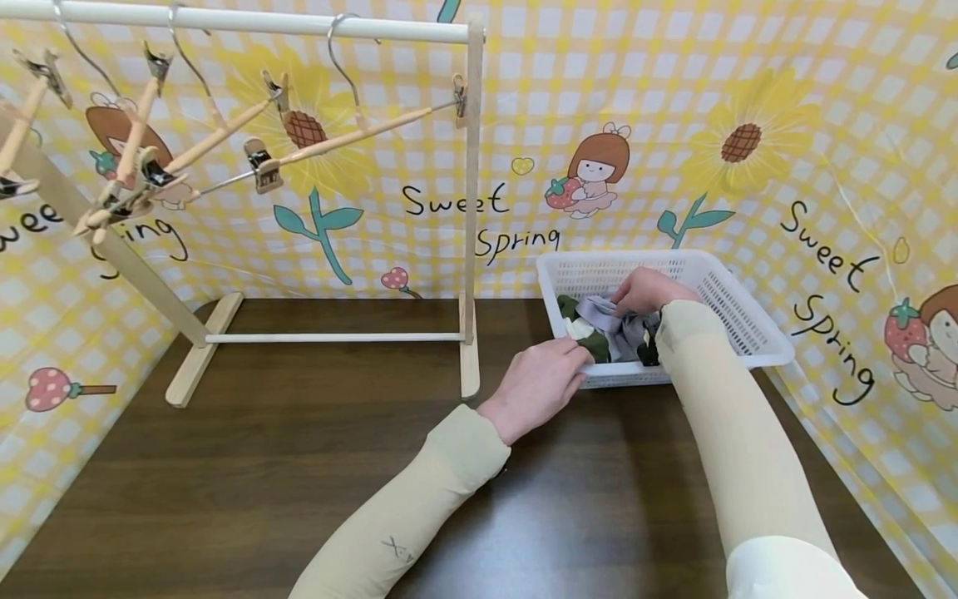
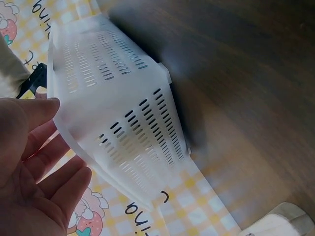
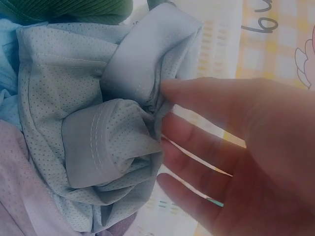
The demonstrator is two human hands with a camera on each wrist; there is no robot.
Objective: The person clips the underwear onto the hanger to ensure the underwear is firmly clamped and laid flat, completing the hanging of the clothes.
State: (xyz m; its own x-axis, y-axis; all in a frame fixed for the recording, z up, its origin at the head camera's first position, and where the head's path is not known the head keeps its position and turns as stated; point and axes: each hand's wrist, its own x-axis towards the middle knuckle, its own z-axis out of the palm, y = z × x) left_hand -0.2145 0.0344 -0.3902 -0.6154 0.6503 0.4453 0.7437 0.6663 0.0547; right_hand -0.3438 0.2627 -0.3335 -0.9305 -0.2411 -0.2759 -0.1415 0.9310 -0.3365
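A white slotted plastic basket [image 1: 737, 312] stands at the right of the table against the patterned backdrop. My left hand [image 1: 540, 383] grips its near left corner, the thumb on the rim in the left wrist view. Inside the basket my right hand [image 1: 649, 291] pinches a fold of a grey perforated fabric garment [image 3: 83, 147] between thumb and fingers. That garment has a smooth stitched band and lies bunched up. Around it in the right wrist view are a dark green ribbed cloth [image 3: 74, 11], a light blue cloth [image 3: 7, 73] and a mauve cloth [image 3: 22, 191].
To the left stands a wooden rack [image 1: 470, 233] with a white top bar [image 1: 247, 21]. Several wooden clip hangers [image 1: 329, 146] hang from it, their metal clips sticking out forward. A yellow checked backdrop [image 1: 516, 83] encloses the dark wooden table [image 1: 314, 433] at the back and sides.
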